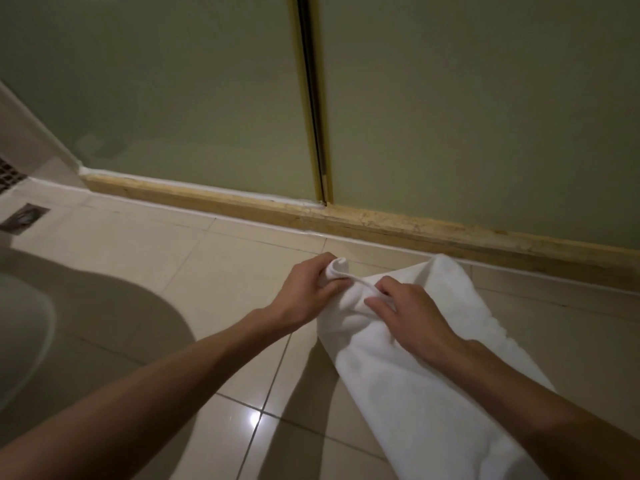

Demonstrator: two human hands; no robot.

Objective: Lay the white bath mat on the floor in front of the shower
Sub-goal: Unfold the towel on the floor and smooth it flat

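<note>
The white bath mat (408,368) is bunched lengthwise and hangs from both hands over the beige tiled floor (221,265). My left hand (308,292) grips a rolled corner of the mat. My right hand (405,313) pinches its top edge just to the right. The mat's far corner reaches toward the yellowish shower sill (242,202). Behind the sill stand the frosted shower doors (173,81), with a dark seam between them.
A floor drain (24,218) lies at the far left, near a dark grille (8,171). A rounded white fixture (20,327) sits at the left edge and casts a broad shadow on the tiles.
</note>
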